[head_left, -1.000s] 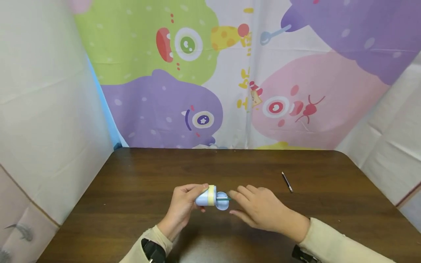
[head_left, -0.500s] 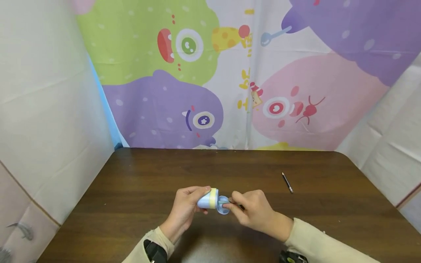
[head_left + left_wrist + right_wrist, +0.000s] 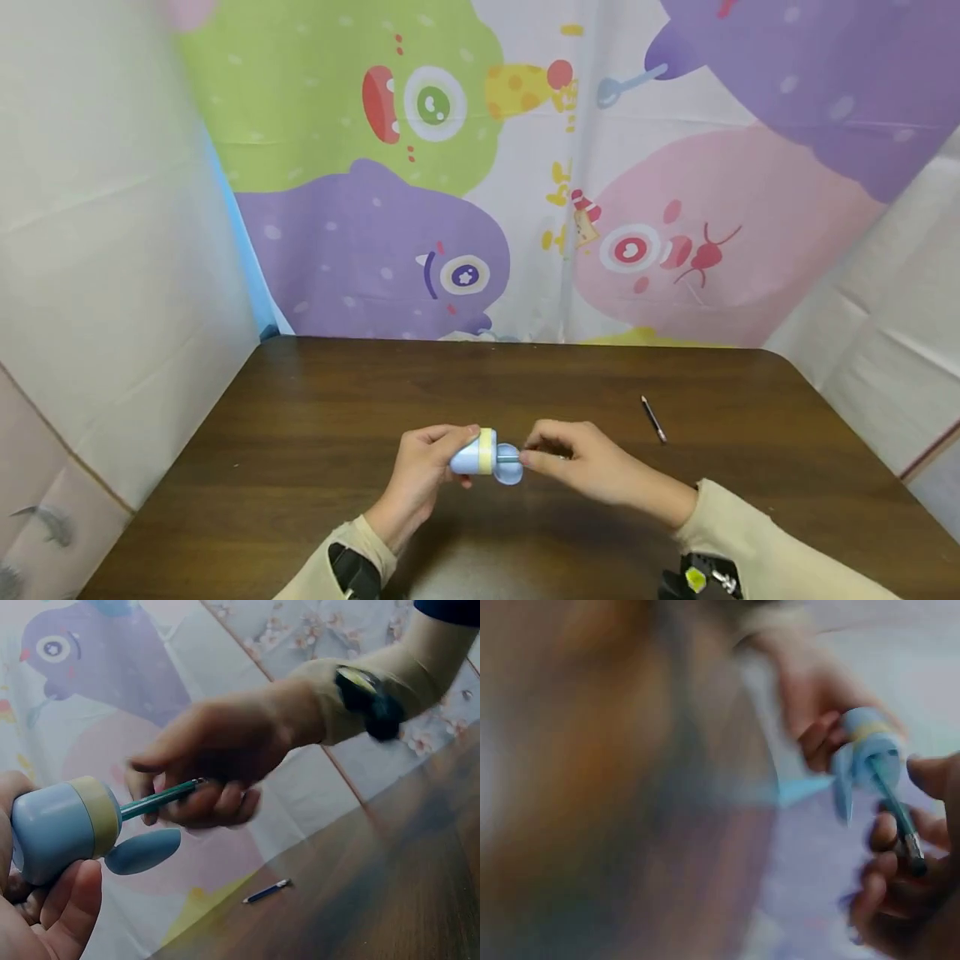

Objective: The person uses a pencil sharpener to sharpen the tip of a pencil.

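A light blue sharpener with a yellow band (image 3: 486,451) (image 3: 95,817) lies on its side in the left hand (image 3: 420,467), gripped by thumb and fingers. Its round blue lid (image 3: 508,473) (image 3: 144,852) hangs open. A green pencil (image 3: 508,457) (image 3: 159,799) (image 3: 894,796) sticks into the opening on the lid side. At the pencil's outer end, the right hand (image 3: 592,467) (image 3: 217,750) (image 3: 919,855) holds it between thumb and fingers. The pencil's tip is hidden inside the sharpener.
A short dark pencil (image 3: 653,418) (image 3: 268,891) lies on the brown table (image 3: 337,400), right of the hands and farther back. Behind the table hangs a cartoon-printed cloth (image 3: 375,233), with pale cloth (image 3: 112,208) at the left side.
The right hand went from loosely spread fingers near the pencil's end to a pinch on it, then changed its wrist angle. The left hand and sharpener stay almost in place.
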A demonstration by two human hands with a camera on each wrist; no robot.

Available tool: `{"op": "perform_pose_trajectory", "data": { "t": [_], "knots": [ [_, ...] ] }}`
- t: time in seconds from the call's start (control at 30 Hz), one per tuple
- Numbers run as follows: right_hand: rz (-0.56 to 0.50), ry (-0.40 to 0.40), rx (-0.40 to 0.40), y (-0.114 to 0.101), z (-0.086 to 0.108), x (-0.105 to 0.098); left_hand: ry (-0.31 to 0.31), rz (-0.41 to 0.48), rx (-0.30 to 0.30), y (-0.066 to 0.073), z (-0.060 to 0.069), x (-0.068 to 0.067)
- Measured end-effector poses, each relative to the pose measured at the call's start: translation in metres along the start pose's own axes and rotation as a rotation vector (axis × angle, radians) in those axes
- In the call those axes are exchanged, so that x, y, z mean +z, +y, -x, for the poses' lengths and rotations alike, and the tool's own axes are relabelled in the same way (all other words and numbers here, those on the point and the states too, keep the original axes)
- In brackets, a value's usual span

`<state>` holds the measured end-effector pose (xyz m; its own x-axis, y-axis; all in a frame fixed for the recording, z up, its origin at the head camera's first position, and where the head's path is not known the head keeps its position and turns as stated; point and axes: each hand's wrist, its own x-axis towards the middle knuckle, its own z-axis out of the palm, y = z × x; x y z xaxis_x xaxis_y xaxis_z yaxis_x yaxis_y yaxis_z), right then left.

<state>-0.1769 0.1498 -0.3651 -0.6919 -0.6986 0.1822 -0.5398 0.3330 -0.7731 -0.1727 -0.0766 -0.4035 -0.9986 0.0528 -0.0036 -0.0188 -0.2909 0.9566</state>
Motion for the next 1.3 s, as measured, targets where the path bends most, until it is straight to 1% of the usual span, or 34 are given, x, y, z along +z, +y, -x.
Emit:
{"op": "perform_pose_trajectory", "data": {
  "t": [0.03, 0.07, 0.1, 0.13, 0.17, 0.2, 0.23, 0.27, 0.37, 0.43, 0.47, 0.5, 0.53, 0.57, 0.63, 0.67, 0.73, 0.77, 0.87, 0.9, 0.93, 0.97, 1.0, 1.03, 1.07, 1.1, 1.13, 1.17, 1.2, 1.23, 1.3],
  "knots": [
    [0.251, 0.058, -0.166, 0.002, 0.001, 0.001, 0.0, 0.009, -0.004, 0.001, 0.0, 0.0],
    [0.502, 0.143, -0.322, 0.005, 0.002, 0.001, -0.001, 0.013, -0.005, 0.001, 0.0, 0.0],
    [0.713, 0.235, -0.465, 0.009, 0.002, 0.002, -0.003, 0.017, -0.004, 0.002, 0.0, 0.0],
    [0.87, 0.31, -0.59, 0.012, 0.002, 0.003, -0.005, 0.021, -0.003, 0.002, 0.0, 0.0],
    [0.981, 0.372, -0.694, 0.016, 0.0, 0.004, -0.006, 0.024, -0.004, 0.003, 0.001, 0.0],
    [1.051, 0.417, -0.775, 0.019, -0.002, 0.004, -0.009, 0.028, -0.007, 0.003, 0.001, 0.001],
    [1.088, 0.447, -0.84, 0.023, -0.005, 0.004, -0.014, 0.029, -0.009, 0.003, 0.002, 0.001],
    [1.103, 0.473, -0.897, 0.025, -0.007, 0.005, -0.018, 0.029, -0.015, 0.003, 0.002, 0.001],
    [1.078, 0.53, -1.024, 0.031, -0.014, 0.007, -0.026, 0.03, -0.042, 0.003, 0.005, 0.002],
    [1.045, 0.556, -1.063, 0.032, -0.017, 0.01, -0.023, 0.027, -0.053, 0.002, 0.005, 0.002],
    [1.014, 0.563, -1.059, 0.032, -0.018, 0.013, -0.018, 0.025, -0.056, 0.002, 0.006, 0.002],
    [0.966, 0.563, -1.032, 0.032, -0.018, 0.015, -0.013, 0.026, -0.057, 0.002, 0.006, 0.002],
    [0.9, 0.551, -0.986, 0.031, -0.018, 0.019, -0.006, 0.023, -0.053, 0.003, 0.006, 0.002],
    [0.816, 0.533, -0.924, 0.031, -0.017, 0.022, 0.0, 0.022, -0.047, 0.003, 0.006, 0.002],
    [0.6, 0.479, -0.778, 0.03, -0.014, 0.029, 0.01, 0.022, -0.037, 0.003, 0.005, 0.002],
    [0.475, 0.447, -0.676, 0.027, -0.011, 0.032, 0.015, 0.019, -0.034, 0.003, 0.005, 0.002],
    [0.223, 0.371, -0.425, 0.02, -0.008, 0.034, 0.021, 0.015, -0.029, 0.001, 0.005, 0.002],
    [0.07, 0.306, -0.278, 0.016, -0.006, 0.034, 0.023, 0.011, -0.025, 0.001, 0.005, 0.003],
    [-0.439, 0.078, 0.184, 0.005, -0.004, 0.025, 0.023, -0.003, -0.016, 0.0, 0.006, 0.004],
    [-0.573, 0.012, 0.318, 0.004, -0.004, 0.02, 0.017, -0.009, -0.01, 0.0, 0.007, 0.005],
    [-0.678, -0.053, 0.422, 0.003, -0.004, 0.016, 0.011, -0.016, -0.006, 0.0, 0.008, 0.006],
    [-0.758, -0.109, 0.504, 0.003, -0.004, 0.013, 0.004, -0.024, -0.001, 0.001, 0.008, 0.006],
    [-0.785, -0.156, 0.533, 0.004, -0.003, 0.009, -0.002, -0.031, 0.002, 0.001, 0.009, 0.007],
    [-0.774, -0.186, 0.53, 0.005, -0.003, 0.007, -0.006, -0.04, 0.006, 0.001, 0.009, 0.008],
    [-0.732, -0.196, 0.503, 0.006, -0.002, 0.005, -0.011, -0.046, 0.006, 0.002, 0.009, 0.008],
    [-0.651, -0.187, 0.445, 0.006, -0.001, 0.005, -0.013, -0.051, 0.002, 0.002, 0.009, 0.008],
    [-0.54, -0.168, 0.355, 0.007, 0.0, 0.004, -0.014, -0.054, -0.001, 0.002, 0.009, 0.008],
    [-0.397, -0.142, 0.248, 0.008, 0.002, 0.004, -0.015, -0.053, -0.004, 0.002, 0.009, 0.008],
    [-0.216, -0.102, 0.123, 0.009, 0.004, 0.005, -0.014, -0.047, -0.01, 0.003, 0.009, 0.008],
    [-0.011, -0.049, -0.015, 0.011, 0.006, 0.005, -0.011, -0.041, -0.012, 0.003, 0.009, 0.007],
    [0.424, 0.095, -0.298, 0.016, 0.008, 0.005, -0.002, -0.013, -0.014, 0.004, 0.008, 0.007]
  ]
}}
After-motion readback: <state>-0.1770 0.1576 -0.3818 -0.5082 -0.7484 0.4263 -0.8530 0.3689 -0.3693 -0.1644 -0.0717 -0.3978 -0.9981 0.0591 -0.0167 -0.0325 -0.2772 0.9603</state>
